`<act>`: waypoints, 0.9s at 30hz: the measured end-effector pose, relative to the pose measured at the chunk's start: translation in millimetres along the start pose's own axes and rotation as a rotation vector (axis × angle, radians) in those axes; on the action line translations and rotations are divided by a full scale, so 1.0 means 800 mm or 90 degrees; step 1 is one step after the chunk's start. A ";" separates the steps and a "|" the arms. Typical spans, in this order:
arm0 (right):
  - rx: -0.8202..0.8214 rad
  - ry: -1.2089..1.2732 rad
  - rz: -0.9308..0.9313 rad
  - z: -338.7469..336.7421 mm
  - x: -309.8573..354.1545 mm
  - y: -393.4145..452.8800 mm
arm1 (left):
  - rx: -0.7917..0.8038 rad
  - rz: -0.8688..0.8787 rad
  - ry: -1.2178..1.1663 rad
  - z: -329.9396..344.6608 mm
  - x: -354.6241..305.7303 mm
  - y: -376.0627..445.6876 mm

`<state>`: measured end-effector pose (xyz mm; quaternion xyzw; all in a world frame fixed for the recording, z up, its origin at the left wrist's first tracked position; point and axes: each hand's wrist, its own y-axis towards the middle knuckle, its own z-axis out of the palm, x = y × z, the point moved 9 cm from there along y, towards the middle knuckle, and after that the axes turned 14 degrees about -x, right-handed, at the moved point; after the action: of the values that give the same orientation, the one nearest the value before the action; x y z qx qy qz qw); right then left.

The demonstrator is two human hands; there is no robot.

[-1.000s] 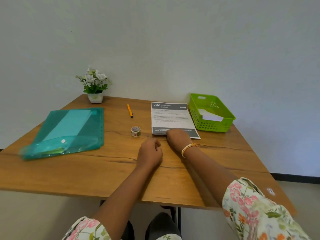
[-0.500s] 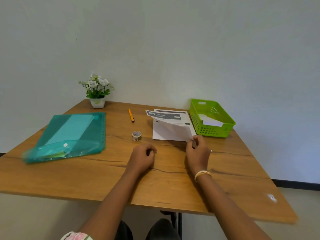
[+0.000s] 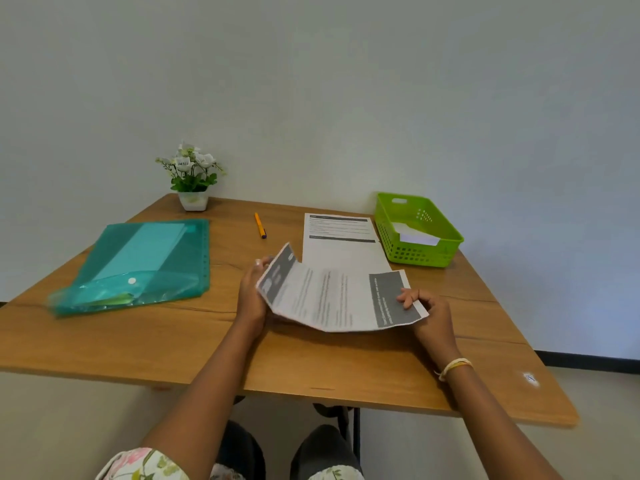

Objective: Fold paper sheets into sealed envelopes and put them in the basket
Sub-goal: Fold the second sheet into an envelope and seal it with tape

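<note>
A printed paper sheet [image 3: 329,296] with grey bands hangs sideways just above the wooden table [image 3: 173,341], sagging in the middle. My left hand [image 3: 251,296] grips its left end from behind. My right hand [image 3: 427,311] pinches its right end, thumb on the grey band. Another printed sheet [image 3: 341,242] lies flat farther back. The green basket [image 3: 417,228] stands at the back right and holds a white folded paper [image 3: 414,235].
A teal plastic folder [image 3: 138,265] with papers lies at the left. An orange pen [image 3: 260,225] lies behind the hands. A small potted plant [image 3: 192,178] stands at the back by the wall. My knees show under the table's front edge.
My right hand lifted the top sheet off the pile and turned it sideways toward me. My left hand came up and took its other end. The tape roll is now hidden.
</note>
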<state>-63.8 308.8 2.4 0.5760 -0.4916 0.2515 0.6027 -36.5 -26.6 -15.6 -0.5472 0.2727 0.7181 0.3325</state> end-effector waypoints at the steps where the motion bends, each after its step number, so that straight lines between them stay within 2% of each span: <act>1: 0.022 -0.015 -0.009 0.000 0.000 0.000 | 0.007 -0.050 -0.047 -0.003 0.002 -0.001; 3: 0.037 -0.060 -0.029 0.001 0.000 -0.001 | 0.015 -0.110 -0.084 -0.008 0.004 -0.004; 8: 0.019 -0.122 0.020 0.000 -0.012 0.001 | 0.055 -0.114 -0.032 -0.013 0.004 -0.009; 12: 0.024 -0.053 0.180 -0.001 -0.034 0.006 | 0.049 -0.131 -0.001 -0.023 0.003 -0.006; 15: 0.017 0.016 0.310 -0.002 -0.044 0.006 | 0.059 -0.088 0.112 -0.026 0.002 -0.001; 16: 0.003 -0.009 0.311 -0.003 -0.042 0.007 | 0.058 -0.066 0.157 -0.026 0.003 0.001; 18: -0.011 -0.192 0.182 -0.005 -0.022 0.011 | 0.045 -0.023 0.223 -0.028 0.007 0.002; 20: 0.026 -0.365 0.002 0.015 0.007 0.002 | 0.032 0.017 0.274 -0.027 0.009 0.001; 21: 0.057 -0.403 -0.063 0.033 0.018 -0.007 | 0.029 0.033 0.295 -0.026 0.010 0.000; 27: 0.260 -0.422 -0.169 0.142 0.042 -0.079 | 0.017 0.061 0.315 -0.028 0.012 0.000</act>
<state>-30.6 180.0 -13.0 0.7920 -0.5207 0.0650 0.3122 -24.7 -41.7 -30.9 -0.6880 0.3812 0.5737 0.2283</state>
